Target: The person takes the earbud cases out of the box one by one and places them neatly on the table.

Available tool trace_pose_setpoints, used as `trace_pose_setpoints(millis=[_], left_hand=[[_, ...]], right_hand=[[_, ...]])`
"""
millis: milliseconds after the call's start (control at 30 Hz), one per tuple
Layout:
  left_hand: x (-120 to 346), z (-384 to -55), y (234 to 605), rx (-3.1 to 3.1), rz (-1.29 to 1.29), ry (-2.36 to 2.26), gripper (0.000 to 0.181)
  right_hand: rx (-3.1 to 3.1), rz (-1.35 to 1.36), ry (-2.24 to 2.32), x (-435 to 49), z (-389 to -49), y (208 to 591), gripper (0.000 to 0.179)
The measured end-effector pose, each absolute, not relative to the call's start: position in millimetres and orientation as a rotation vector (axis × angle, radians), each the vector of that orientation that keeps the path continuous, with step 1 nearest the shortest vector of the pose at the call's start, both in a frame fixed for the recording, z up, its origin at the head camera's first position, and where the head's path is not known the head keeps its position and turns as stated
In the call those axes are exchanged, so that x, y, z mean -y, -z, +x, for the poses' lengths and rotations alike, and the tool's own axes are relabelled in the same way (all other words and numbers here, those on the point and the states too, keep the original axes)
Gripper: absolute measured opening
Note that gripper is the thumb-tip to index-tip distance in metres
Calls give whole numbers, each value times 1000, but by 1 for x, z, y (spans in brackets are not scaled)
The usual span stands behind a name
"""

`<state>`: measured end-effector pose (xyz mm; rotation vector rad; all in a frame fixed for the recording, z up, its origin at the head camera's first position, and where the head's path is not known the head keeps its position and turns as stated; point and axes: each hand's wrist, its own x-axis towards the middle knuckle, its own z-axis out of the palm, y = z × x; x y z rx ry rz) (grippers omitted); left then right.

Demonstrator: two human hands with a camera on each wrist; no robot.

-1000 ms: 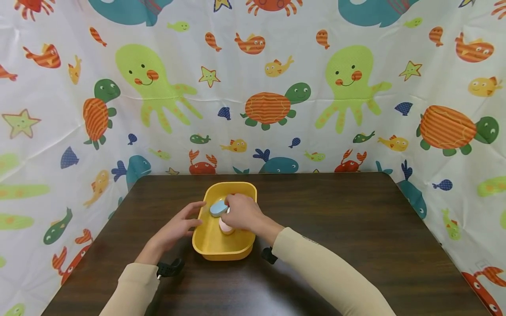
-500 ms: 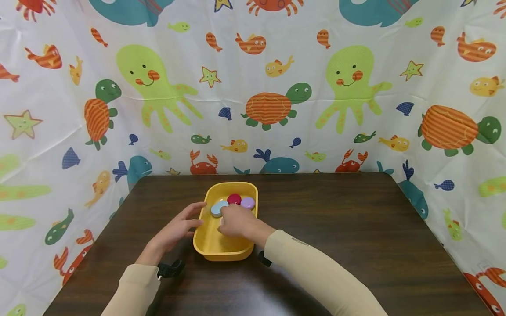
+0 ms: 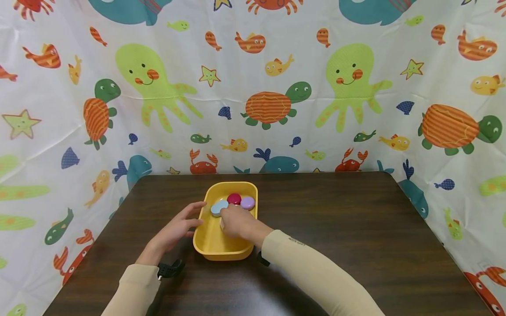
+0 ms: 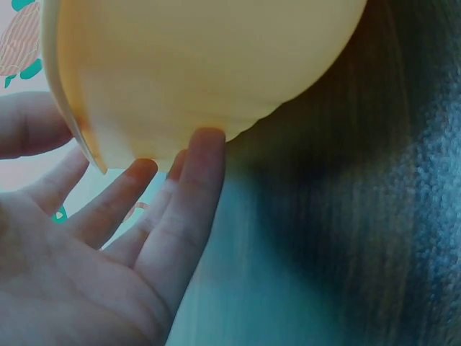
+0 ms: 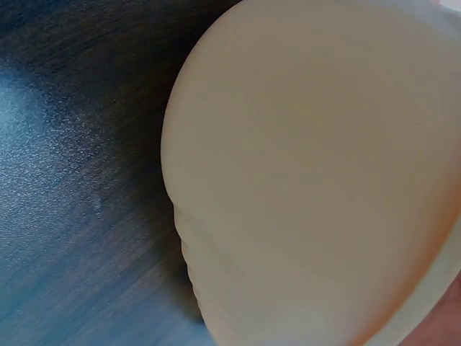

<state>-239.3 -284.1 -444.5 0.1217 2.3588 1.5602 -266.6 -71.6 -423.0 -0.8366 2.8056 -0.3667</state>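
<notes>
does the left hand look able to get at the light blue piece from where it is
Probably yes: the left hand is beside the yellow tray and need only clear its rim; the light blue piece lies mostly in view inside, though the right hand crowds it.

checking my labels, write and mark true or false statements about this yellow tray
1. The blue piece, red piece and purple piece are in the yellow tray. True.
2. The purple piece is left of the blue piece. False: right of it.
3. The left grip touches the yellow tray. True.
4. The right grip reaches into the yellow tray. True.
5. The red piece is at the tray's near end. False: toward the far end.
</notes>
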Motion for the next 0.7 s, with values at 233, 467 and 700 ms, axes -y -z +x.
trace_pose_setpoints(millis=[233,467,700], left_hand=[[285,-238,444,-2360,109,-1559,63],[285,-239,443,-2362,99,-1549,63],[284,-239,444,-2353,98,-1552,63]], right_hand=[[-2823,-858,286,76,-265,427,15],[-2764,-981,215,75,-262,428,33],[-2711,-1075,187,73,-262,428,32]])
